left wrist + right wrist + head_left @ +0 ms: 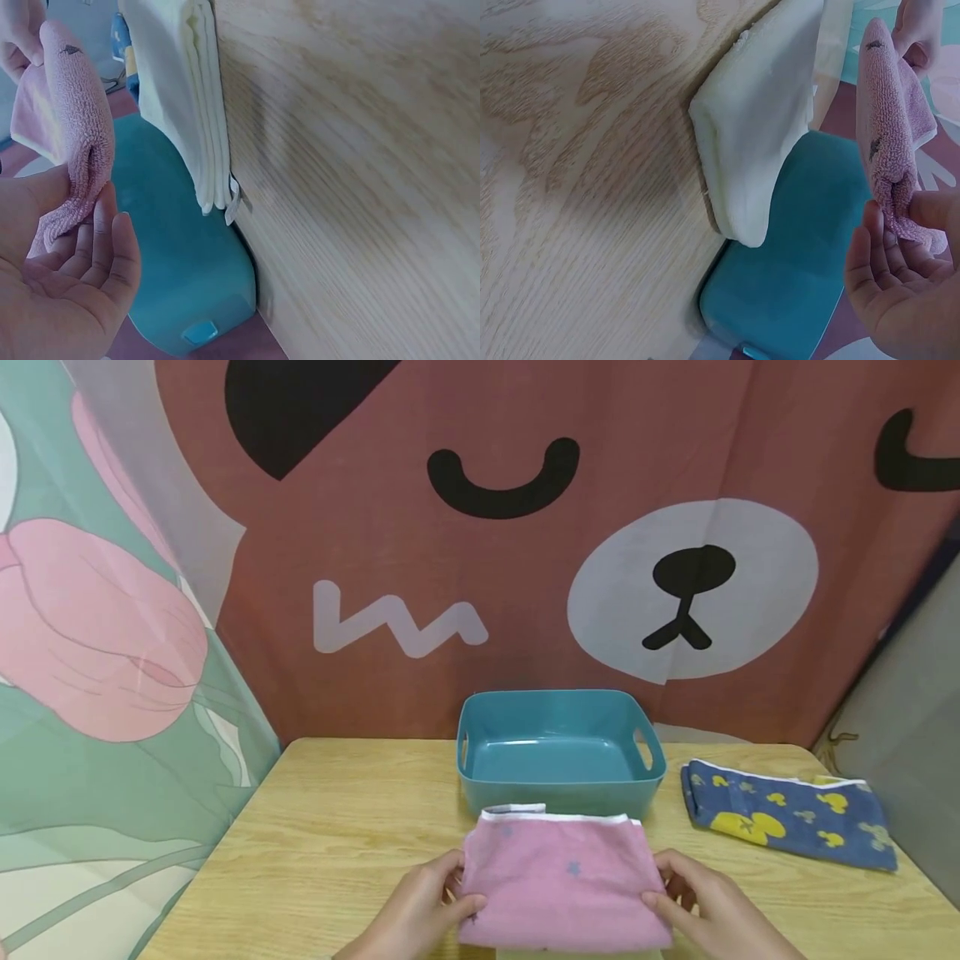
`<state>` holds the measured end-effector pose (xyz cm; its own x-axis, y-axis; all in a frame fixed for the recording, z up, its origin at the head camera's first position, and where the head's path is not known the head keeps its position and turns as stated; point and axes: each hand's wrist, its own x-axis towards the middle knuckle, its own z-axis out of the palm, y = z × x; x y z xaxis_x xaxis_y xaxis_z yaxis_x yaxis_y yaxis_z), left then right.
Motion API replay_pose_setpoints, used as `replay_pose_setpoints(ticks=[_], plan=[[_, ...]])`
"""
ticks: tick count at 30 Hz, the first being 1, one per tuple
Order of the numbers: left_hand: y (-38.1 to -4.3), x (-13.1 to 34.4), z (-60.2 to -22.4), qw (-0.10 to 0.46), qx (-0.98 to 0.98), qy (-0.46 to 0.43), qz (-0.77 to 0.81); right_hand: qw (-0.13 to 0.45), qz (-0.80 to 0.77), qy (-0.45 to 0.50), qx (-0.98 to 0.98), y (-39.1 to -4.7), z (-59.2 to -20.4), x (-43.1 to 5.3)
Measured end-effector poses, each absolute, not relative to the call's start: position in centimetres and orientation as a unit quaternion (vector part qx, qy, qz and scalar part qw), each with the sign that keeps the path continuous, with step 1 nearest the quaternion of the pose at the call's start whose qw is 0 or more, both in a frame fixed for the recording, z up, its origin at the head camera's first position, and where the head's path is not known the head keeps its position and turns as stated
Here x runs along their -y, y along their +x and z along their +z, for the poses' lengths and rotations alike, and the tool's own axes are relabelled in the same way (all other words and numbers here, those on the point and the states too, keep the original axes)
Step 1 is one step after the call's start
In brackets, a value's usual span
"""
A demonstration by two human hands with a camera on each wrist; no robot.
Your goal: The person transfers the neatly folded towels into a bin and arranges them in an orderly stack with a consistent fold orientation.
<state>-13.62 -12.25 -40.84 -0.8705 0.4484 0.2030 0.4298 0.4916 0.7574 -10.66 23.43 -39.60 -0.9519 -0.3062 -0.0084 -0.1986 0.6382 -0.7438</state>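
A folded pink towel [562, 885] with white edging and small grey star-like marks is held up between both hands. My left hand [420, 906] pinches its left side between thumb and fingers. At the opposite side, my right hand [712, 902] grips the towel the same way. Below it a folded pale yellow towel [176, 90] lies on the table, its stacked layers showing in the left wrist view. Only a thin strip of that towel appears in the head view, the rest hidden under the pink one.
Beyond the pink towel stands a teal plastic basket [555, 797] with side handle holes. A folded blue towel [795, 814] with yellow figures lies at the right of the wooden table [337, 827]. A printed bear curtain [375, 543] hangs behind the table.
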Motion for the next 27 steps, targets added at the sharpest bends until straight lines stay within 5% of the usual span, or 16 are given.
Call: replay_pose_setpoints(ticks=[6, 15, 27], plan=[[-13.9, 11.7, -40.6, 0.010, -0.866, 0.251, 0.433, 0.036, -0.376, -0.140, -0.915, -10.4, -39.3, -23.9], [-14.3, 10.9, -40.0, 0.019, -0.860, 0.253, 0.443, 0.064, -0.393, -0.100, -0.912, -10.5, -38.3, -24.5], [-15.5, 10.6, -38.8, -0.010, -0.856, 0.254, 0.450, -0.016, -0.376, -0.110, -0.920, -11.2, -37.1, -24.0]])
